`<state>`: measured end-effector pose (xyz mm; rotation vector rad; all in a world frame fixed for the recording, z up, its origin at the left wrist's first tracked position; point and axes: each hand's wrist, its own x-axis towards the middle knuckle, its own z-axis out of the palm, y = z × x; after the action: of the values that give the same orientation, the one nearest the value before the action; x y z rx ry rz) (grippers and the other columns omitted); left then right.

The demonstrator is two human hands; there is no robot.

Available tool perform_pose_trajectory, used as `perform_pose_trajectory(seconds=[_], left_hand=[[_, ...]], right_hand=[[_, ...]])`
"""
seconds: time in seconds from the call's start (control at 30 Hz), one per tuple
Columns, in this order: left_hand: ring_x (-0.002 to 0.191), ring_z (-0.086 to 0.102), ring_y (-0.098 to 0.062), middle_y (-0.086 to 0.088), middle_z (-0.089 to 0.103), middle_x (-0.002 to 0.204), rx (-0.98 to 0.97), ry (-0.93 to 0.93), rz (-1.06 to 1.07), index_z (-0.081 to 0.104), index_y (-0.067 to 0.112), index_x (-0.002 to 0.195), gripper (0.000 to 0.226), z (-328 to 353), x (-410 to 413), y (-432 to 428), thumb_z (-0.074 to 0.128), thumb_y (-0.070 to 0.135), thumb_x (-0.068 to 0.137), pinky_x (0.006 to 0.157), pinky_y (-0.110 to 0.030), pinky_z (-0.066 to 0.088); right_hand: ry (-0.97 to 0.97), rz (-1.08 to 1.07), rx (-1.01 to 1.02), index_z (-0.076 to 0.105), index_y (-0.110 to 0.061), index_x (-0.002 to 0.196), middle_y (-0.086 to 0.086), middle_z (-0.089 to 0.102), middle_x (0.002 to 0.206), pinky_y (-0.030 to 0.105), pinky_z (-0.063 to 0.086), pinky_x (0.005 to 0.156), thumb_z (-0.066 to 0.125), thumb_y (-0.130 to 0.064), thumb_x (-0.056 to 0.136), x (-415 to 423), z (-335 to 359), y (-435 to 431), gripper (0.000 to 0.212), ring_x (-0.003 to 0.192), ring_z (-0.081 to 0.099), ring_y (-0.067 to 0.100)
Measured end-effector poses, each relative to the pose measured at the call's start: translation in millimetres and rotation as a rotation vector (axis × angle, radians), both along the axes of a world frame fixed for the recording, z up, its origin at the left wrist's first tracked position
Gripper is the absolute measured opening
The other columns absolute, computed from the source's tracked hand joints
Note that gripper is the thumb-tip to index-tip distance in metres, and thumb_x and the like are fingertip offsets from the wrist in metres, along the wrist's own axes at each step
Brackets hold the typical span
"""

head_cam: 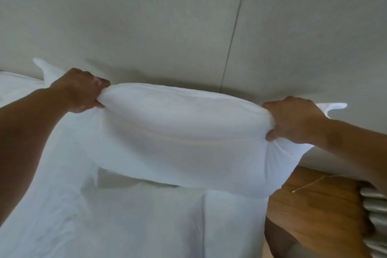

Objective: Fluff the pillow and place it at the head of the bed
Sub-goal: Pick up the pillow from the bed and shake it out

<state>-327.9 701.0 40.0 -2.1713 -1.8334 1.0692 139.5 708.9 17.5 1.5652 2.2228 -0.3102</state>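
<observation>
You hold the pillow (178, 132) up in front of the headboard (167, 27), above the bed (125, 226). Your left hand (81, 92) is clenched on its upper left corner, your right hand (293, 120) clenched on its upper right corner.

Both hands — left hand (80, 91); right hand (293, 119) — grip the pillow (178, 132) above the bed (125, 226).
</observation>
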Motion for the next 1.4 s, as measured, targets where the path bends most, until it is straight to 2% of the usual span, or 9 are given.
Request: perform_pose_trajectory(seconds=[0.1, 0.2, 0.33, 0.57, 0.77, 1.0, 1.1, 1.23, 1.4], left_hand=[[0.098, 0.074, -0.029, -0.001, 0.078, 0.1, 0.065, -0.062, 0.028, 0.046, 0.032, 0.09, 0.033, 20, -6, 15, 0.07, 0.054, 0.088, 0.083, -0.034, 0.052], [0.09, 0.074, -0.038, -0.012, 0.079, 0.093, 0.187, -0.161, 0.064, 0.064, 0.022, 0.096, 0.033, 30, -14, 32, 0.079, 0.048, 0.082, 0.075, -0.039, 0.052], [0.097, 0.073, -0.041, -0.018, 0.079, 0.1, 0.238, -0.158, 0.135, 0.068, 0.016, 0.111, 0.04, 15, -9, 48, 0.08, 0.042, 0.083, 0.076, -0.041, 0.051], [0.119, 0.071, -0.033, -0.009, 0.073, 0.131, 0.174, -0.12, 0.224, 0.059, 0.02, 0.132, 0.055, -33, 0, 63, 0.077, 0.043, 0.086, 0.096, -0.04, 0.048], [0.129, 0.063, -0.029, -0.005, 0.07, 0.136, 0.16, -0.072, 0.252, 0.052, 0.023, 0.136, 0.059, -41, -5, 65, 0.076, 0.044, 0.086, 0.109, -0.046, 0.034], [0.158, 0.024, -0.021, 0.003, 0.04, 0.165, 0.115, -0.15, 0.398, 0.026, 0.024, 0.164, 0.089, -21, -14, 33, 0.072, 0.046, 0.09, 0.124, -0.062, 0.015], [0.158, 0.025, -0.021, 0.008, 0.03, 0.171, 0.172, -0.276, 0.459, 0.035, 0.018, 0.162, 0.083, -4, -6, 5, 0.072, 0.044, 0.092, 0.125, -0.056, 0.023], [0.149, 0.044, -0.031, -0.006, 0.045, 0.164, 0.342, -0.668, 0.667, 0.032, 0.02, 0.162, 0.093, 8, 22, -65, 0.081, 0.037, 0.085, 0.12, -0.044, 0.037], [0.132, 0.061, -0.032, -0.012, 0.059, 0.15, 0.479, -1.144, 1.16, 0.043, 0.02, 0.155, 0.09, -21, 99, -195, 0.09, 0.028, 0.078, 0.113, -0.043, 0.046]], right_hand=[[-0.012, 0.001, 0.043, 0.061, -0.034, 0.113, -0.007, 0.053, 0.079, 0.033, 0.039, 0.069, 0.084, -0.059, 0.065, -2, 17, 6, 0.059, 0.085, 0.057, 0.024], [-0.044, -0.004, 0.118, 0.061, -0.03, 0.114, 0.003, 0.069, 0.099, 0.034, 0.038, 0.07, 0.086, -0.058, 0.063, -4, 28, 19, 0.063, 0.098, 0.065, 0.031], [-0.011, 0.003, 0.176, 0.059, -0.026, 0.112, 0.003, 0.071, 0.104, 0.036, 0.045, 0.071, 0.087, -0.057, 0.061, -14, 10, 27, 0.066, 0.096, 0.067, 0.032], [0.005, 0.044, 0.224, 0.056, -0.021, 0.117, 0.003, 0.072, 0.11, 0.039, 0.044, 0.086, 0.086, -0.059, 0.062, -15, -39, 41, 0.074, 0.103, 0.067, 0.031], [0.01, 0.064, 0.207, 0.053, -0.023, 0.126, 0.002, 0.072, 0.115, 0.039, 0.045, 0.088, 0.086, -0.063, 0.058, -10, -42, 42, 0.085, 0.106, 0.066, 0.03], [0.235, 0.076, 0.109, 0.043, -0.021, 0.151, 0.008, 0.056, 0.145, 0.041, 0.034, 0.11, 0.089, -0.053, 0.063, 12, -8, 29, 0.105, 0.131, 0.05, 0.033], [0.236, 0.184, 0.248, 0.048, -0.014, 0.149, 0.012, 0.059, 0.143, 0.048, 0.035, 0.112, 0.09, -0.045, 0.067, 20, 4, 15, 0.097, 0.129, 0.054, 0.036], [0.412, 0.336, 0.368, 0.061, -0.006, 0.138, 0.017, 0.066, 0.134, 0.053, 0.04, 0.107, 0.093, -0.03, 0.067, 21, 19, -19, 0.082, 0.121, 0.06, 0.04], [0.589, 0.362, 0.065, 0.056, -0.017, 0.144, 0.001, 0.06, 0.141, 0.03, 0.037, 0.103, 0.086, -0.034, 0.079, 13, 10, -70, 0.073, 0.128, 0.057, 0.023]])
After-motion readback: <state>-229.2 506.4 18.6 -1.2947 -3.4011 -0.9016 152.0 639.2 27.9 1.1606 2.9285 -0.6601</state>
